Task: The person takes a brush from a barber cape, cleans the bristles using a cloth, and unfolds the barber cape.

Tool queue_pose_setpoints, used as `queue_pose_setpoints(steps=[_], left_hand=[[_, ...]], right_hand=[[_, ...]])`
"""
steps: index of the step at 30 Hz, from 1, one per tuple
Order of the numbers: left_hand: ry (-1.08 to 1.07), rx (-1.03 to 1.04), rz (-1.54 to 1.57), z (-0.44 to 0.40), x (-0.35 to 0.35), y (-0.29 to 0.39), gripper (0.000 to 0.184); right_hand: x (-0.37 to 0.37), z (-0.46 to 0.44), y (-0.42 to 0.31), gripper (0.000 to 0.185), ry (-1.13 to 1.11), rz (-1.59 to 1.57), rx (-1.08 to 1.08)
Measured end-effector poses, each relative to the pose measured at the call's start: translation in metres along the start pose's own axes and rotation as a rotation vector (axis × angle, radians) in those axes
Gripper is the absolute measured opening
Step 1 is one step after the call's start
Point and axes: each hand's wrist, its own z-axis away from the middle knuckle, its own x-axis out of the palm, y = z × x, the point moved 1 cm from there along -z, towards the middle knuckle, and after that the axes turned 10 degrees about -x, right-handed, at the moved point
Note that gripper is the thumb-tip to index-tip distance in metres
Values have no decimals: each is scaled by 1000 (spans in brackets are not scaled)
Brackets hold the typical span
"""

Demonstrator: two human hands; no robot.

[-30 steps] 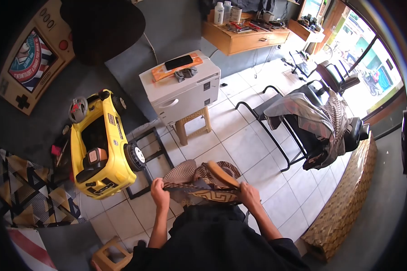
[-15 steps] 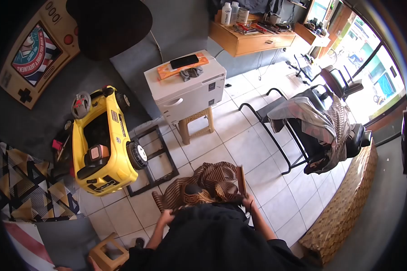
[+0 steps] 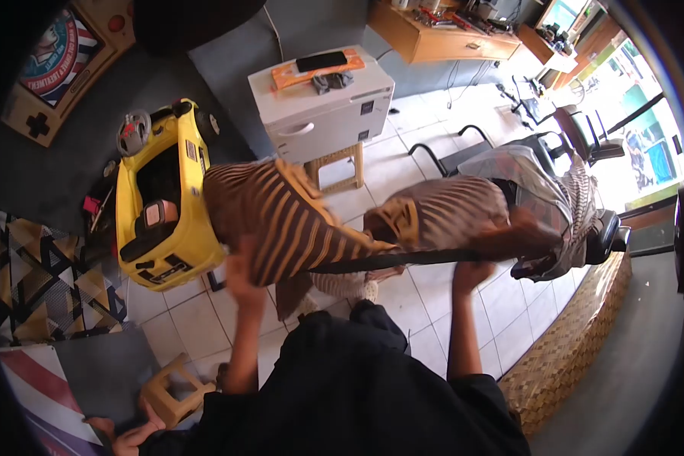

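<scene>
A brown cloth (image 3: 281,220) with tan stripes, blurred in places, is held up and spread in front of my body. My left hand (image 3: 243,275) is closed on its left part, and the fingers are smeared by motion. At the right, my right hand (image 3: 473,275) grips the cloth's lower edge, along a dark band. Folds of the fabric billow away from me between and beyond both hands. Part of the cloth overlaps the view of the yellow toy car (image 3: 171,258) on the left. Its right end reaches in front of the draped chair.
A white cabinet (image 3: 327,114) on a woven stool (image 3: 338,171) carries a phone (image 3: 321,61). At the right is a black chair (image 3: 539,156) with cloths over it, beside a rolled woven mat (image 3: 577,349). Another person's bare limbs (image 3: 140,433) show near a tan stool (image 3: 176,391).
The cloth has risen from low near my legs and spread wide. Both hands have moved up and forward and farther apart.
</scene>
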Motion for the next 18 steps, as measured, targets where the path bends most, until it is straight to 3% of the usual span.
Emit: queue_pose_setpoints(steps=[2, 3, 4, 5, 6, 7, 8, 10, 12, 13, 14, 15, 16, 17, 18], left_hand=[[-743, -229, -325, 113, 21, -75, 26], [-1185, -308, -448, 183, 30, -128, 24], [-1451, -456, -461, 241, 19, -155, 26], [-1505, -723, -355, 276, -3, -158, 29], [-1466, -968, -264, 293, -19, -159, 32], [-1422, -1098, -224, 293, -28, -156, 34], [-1412, -1009, -265, 281, -28, -159, 32], [-1405, -843, -342, 265, -39, -152, 29], [-1292, -851, -291, 209, -31, -123, 31], [-1116, -828, -54, 201, -25, -128, 34], [-931, -801, 173, 195, -21, -134, 38], [-909, -750, 170, 175, -18, -124, 41], [-890, -705, 164, 148, -20, -103, 44], [-973, -729, 69, 122, -22, -82, 43], [-1059, -747, -28, 99, -26, -61, 42]], right_hand=[[-8, 82, 28, 30, -559, 211, -2], [-21, 142, 62, 26, -992, 245, 214], [-45, 215, 93, 22, -1288, 366, 384], [-71, 257, 107, 23, -1673, 482, 500], [-96, 270, 98, 24, -1723, 467, 569], [-103, 263, 79, 23, -1569, 377, 760], [-107, 254, 55, 23, -1411, 285, 945], [-116, 272, 64, 22, -1347, 289, 740], [-112, 271, 71, 20, -1239, 296, 550], [-101, 243, 50, 14, -1073, 263, 388], [-95, 243, 62, 13, -1067, 232, 437], [-94, 259, 85, 13, -907, 189, 372], [-89, 256, 92, 15, -867, 101, 660], [-79, 221, 71, 11, -834, -101, 717], [-77, 231, 90, 10, -873, -111, 828]])
